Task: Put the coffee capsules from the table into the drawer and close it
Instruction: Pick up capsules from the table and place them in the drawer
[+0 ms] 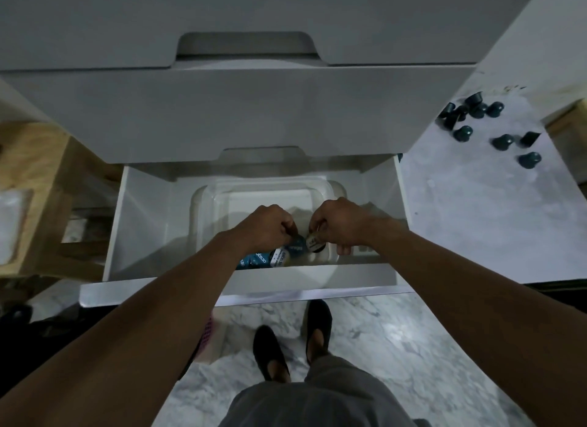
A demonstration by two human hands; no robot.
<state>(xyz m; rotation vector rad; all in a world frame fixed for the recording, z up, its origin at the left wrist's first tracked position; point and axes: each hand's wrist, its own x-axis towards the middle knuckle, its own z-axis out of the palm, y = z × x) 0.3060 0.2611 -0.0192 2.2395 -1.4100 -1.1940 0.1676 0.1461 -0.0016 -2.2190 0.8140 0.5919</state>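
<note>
Two capsules are held over the open drawer (143,223): the left hand (265,228) pinches a dark coffee capsule (297,246), the right hand (338,224) pinches a foil-topped capsule (314,243). More capsules (463,133) lie scattered on the desk (476,223).

Lettering on the blue box (258,260) is too blurred to read.

Matt white drawer (141,210); clear glossy plastic tub (270,188); marbled smooth surface (476,210); dark glossy capsules (463,133); wooden stool (41,159).

Home kitchen: white drawer fronts (241,108), marble floor (397,347), coffee capsules (503,140).
</note>
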